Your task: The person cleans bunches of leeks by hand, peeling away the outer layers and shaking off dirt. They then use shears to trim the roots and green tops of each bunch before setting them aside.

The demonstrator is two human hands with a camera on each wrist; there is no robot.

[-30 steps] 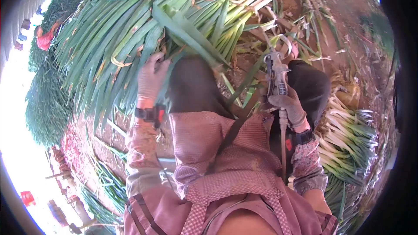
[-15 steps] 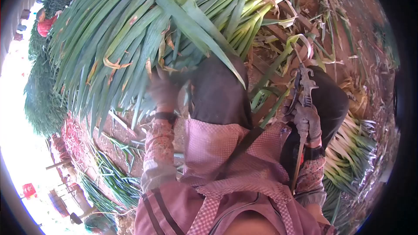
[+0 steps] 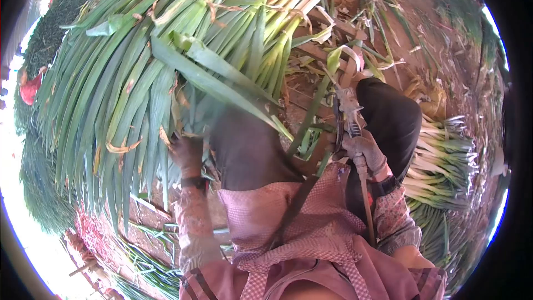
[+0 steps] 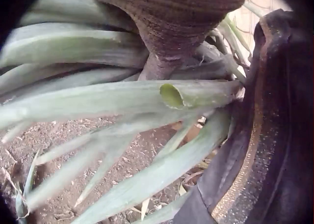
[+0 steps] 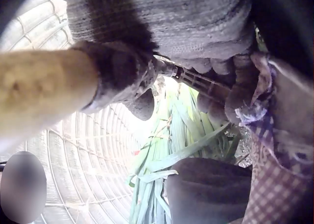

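Observation:
My gloved left hand point(image 3: 187, 155) is in among the hanging green leaf ends of a big pile of green onions point(image 3: 130, 86), beside my left knee. In the left wrist view the glove point(image 4: 171, 18) reaches down between leaves, and one hollow leaf point(image 4: 98, 102) with a cut opening passes just below it. The fingertips are hidden there, so I cannot tell whether they pinch a leaf. My gloved right hand point(image 3: 363, 153) grips the handle of a metal air blow gun point(image 3: 350, 105) over my right thigh, its nozzle pointing away from me. A hose point(image 3: 366, 205) runs back from its handle.
Trimmed green onions point(image 3: 438, 169) with white stalks lie in a bundle to my right. Loose peelings point(image 3: 388, 28) litter the ground ahead. Another large green heap point(image 3: 47, 150) stands at the far left, near a person in red point(image 3: 30, 88). My checked apron point(image 3: 261, 211) covers my lap.
My left hand has drawn back along the left thigh, toward my body, among the leaf ends. The right hand keeps its grip on the blow gun. The head view has shifted.

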